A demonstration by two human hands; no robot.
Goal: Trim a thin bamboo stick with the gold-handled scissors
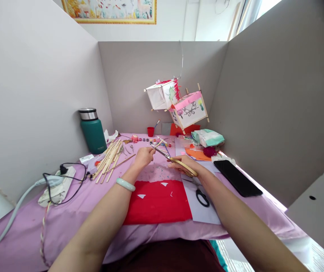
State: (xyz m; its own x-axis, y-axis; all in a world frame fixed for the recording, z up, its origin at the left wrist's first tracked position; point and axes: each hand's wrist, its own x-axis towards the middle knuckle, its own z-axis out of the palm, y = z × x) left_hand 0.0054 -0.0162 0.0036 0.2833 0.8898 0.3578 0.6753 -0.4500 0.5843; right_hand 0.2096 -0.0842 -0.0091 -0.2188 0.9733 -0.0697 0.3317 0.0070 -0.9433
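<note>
My left hand (144, 156) is closed beyond the red sheet, its fingertips pinched by the blade tips; what they hold is too small to make out. In my right hand (183, 164) are scissors with yellow handles (183, 166), their blades pointing left toward my left hand. Below both hands lies a red sheet (158, 204) with small white paper scraps (164, 184) on it. Black-handled scissors (202, 198) rest on pale paper (198, 213) near my right forearm.
Thin wooden sticks (109, 160) and a green bottle (93, 132) stand at the left, near a power strip (56, 189). Two paper lanterns (188, 109) hang ahead. A black phone (237, 178) lies right. Paint pots and a red cup (151, 131) are at the back.
</note>
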